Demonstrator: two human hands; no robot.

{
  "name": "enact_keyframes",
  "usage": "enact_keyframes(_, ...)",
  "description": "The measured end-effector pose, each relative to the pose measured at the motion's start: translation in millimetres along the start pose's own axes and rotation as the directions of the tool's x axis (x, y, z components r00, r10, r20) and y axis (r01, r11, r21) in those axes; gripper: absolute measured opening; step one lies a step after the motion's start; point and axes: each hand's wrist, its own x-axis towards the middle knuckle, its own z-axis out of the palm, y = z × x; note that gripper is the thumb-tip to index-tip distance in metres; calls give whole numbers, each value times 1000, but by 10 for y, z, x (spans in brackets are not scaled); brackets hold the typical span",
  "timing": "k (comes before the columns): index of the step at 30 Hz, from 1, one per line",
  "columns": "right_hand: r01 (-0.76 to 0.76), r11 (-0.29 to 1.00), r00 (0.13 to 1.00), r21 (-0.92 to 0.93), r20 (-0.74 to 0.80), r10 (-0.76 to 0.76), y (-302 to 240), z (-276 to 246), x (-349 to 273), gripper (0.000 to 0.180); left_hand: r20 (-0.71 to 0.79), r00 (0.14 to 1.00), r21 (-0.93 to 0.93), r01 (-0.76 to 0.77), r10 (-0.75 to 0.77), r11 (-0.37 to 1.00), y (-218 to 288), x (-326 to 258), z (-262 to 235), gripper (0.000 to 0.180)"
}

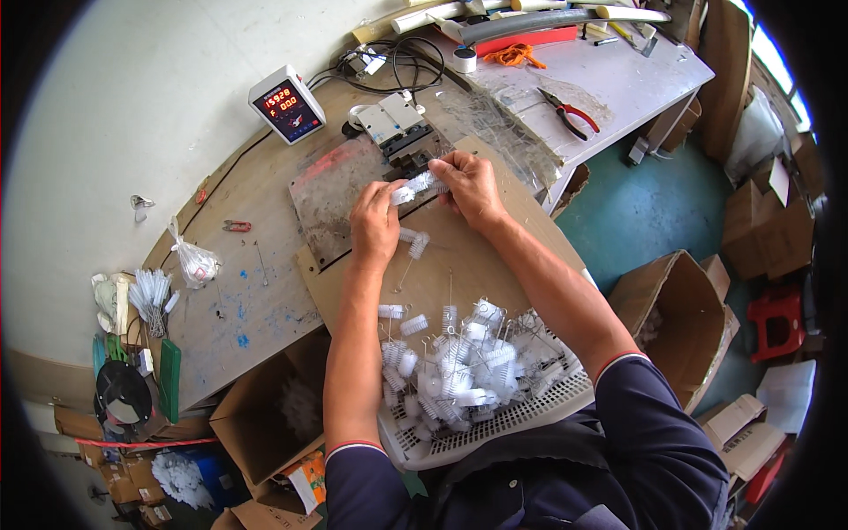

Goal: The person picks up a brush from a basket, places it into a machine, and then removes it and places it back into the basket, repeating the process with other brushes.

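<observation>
Lower centre: white perforated tray at the person's lap, heaped with small white bristle brushes on twisted wire stems.

Centre: left hand and right hand, both pinched shut on one brush, held over a board. Judged light, with soft bristles and a thin, bendable stem; best gripped at the wire.

Above the hands: small metal machine.

Upper left: digital counter on a worn, paint-flecked workbench.

Upper right: red-handled pliers; cardboard boxes on green floor.
</observation>
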Motion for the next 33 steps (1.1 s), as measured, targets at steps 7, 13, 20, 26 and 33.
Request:
enact_keyframes(7, 25, 998, 994, 49, 110, -30, -47, 3, -53, 28, 54, 994, -46, 92, -90, 995, -57, -26, 5, 29)
enact_keyframes(13, 418, 907, 889, -53, 227, -397, 104, 72, -43, 22, 28, 997, -1, 69, -69, 998, -47, -9, -14, 36)
enact_keyframes(20, 128, 992, 981, -20, 150, -124, 75, 38, -36, 23, 121, 992, -1, 27, -27, 1000, 32, -12, 29, 44)
enact_keyframes(26, 359, 933, 912, -24, 221, -345, 39, 132, -93, 36, 118, 991, 78, 56, -65, 995, -10, -33, 3, 45)
enact_keyframes(33, 475, 880, 853, 27, 229, -468, 204, 143, -30, 21, 142, 989, 186, -66, 40, 980, 49, -17, 28, 46)
